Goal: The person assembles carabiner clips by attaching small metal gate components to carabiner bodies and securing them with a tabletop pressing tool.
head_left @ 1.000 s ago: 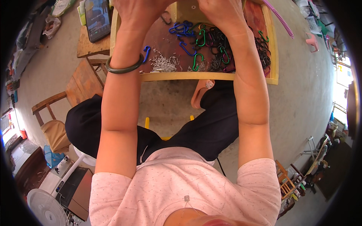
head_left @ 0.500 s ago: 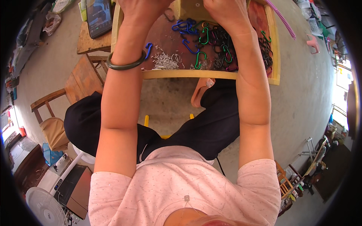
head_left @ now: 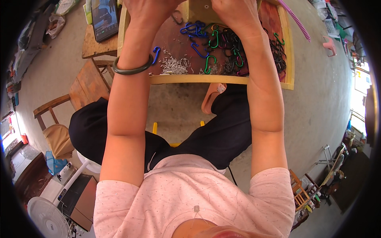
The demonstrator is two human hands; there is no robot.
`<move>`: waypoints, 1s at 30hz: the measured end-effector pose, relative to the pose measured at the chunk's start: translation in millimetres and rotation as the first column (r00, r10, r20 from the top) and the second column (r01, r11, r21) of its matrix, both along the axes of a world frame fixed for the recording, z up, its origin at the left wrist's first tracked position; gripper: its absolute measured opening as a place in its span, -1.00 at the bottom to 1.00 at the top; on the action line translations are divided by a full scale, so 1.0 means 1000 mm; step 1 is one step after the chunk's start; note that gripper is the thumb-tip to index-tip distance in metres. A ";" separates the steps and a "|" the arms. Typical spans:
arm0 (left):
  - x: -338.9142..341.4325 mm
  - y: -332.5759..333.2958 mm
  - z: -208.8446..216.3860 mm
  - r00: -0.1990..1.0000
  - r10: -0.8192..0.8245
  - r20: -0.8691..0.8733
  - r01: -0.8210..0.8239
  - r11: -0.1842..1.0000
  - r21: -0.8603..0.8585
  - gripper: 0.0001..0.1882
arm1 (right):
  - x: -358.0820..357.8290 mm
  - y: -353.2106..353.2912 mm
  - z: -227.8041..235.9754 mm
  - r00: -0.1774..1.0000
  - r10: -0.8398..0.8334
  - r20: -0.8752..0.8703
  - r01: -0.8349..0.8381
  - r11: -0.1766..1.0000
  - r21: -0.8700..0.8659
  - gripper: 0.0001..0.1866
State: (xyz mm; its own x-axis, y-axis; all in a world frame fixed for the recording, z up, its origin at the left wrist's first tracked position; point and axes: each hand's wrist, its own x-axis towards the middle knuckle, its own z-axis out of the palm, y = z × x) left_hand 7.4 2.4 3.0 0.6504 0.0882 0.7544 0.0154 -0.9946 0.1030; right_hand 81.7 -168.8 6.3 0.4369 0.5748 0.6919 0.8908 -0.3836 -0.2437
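Note:
My left hand (head_left: pixel 154 11) and my right hand (head_left: pixel 239 15) reach over the far part of a yellow-rimmed worktable (head_left: pixel 194 79). Both are cut by the upper edge of the view, so their fingers and anything in them are hidden. Between and below them lie loose carabiner-like hooks: blue ones (head_left: pixel 193 29), green ones (head_left: pixel 209 64), and a dark heap (head_left: pixel 278 53) partly behind my right forearm. A single blue hook (head_left: pixel 156 54) rests beside my left wrist. Small silvery pins (head_left: pixel 174 64) form a pile near the front rim.
At the table's left, a phone (head_left: pixel 104 20) leans over a wooden stand (head_left: pixel 95 44). A wooden chair (head_left: pixel 85 85) and a white fan (head_left: pixel 49 220) are farther left. A pink coiled cord (head_left: pixel 297 20) hangs past the right rim, and a pink stool (head_left: pixel 328 45) stands beyond.
My right hand has shifted slightly to the left. My left hand stays almost where it was, and the hooks and pins lie as before.

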 end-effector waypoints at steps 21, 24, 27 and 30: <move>0.003 0.007 -0.010 0.997 0.065 0.046 -0.066 0.998 0.013 -0.11 | -0.099 -0.017 -0.022 0.983 0.181 -0.040 -0.180 0.887 -0.426 -0.92; 0.003 0.002 -0.006 0.997 0.026 0.078 -0.023 0.999 -0.045 -0.12 | -0.102 -0.012 -0.024 0.986 0.163 0.032 -0.129 0.871 -0.474 -0.93; 0.001 0.004 -0.005 0.999 0.017 0.048 -0.014 0.997 -0.071 -0.14 | -0.107 -0.005 -0.024 0.984 0.154 0.095 -0.086 0.859 -0.505 -0.96; 0.002 0.004 -0.006 0.999 0.022 0.034 -0.019 0.997 -0.075 -0.16 | -0.111 0.000 -0.025 0.985 0.137 0.108 -0.061 0.849 -0.524 -0.96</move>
State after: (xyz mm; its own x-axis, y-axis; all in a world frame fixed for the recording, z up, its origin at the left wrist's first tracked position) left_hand 9.8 6.6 -3.0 0.6217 0.1587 0.7670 0.0312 -0.9835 0.1782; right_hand -29.6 -169.0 -18.3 0.2817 0.9009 0.3301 0.9404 -0.3276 0.0916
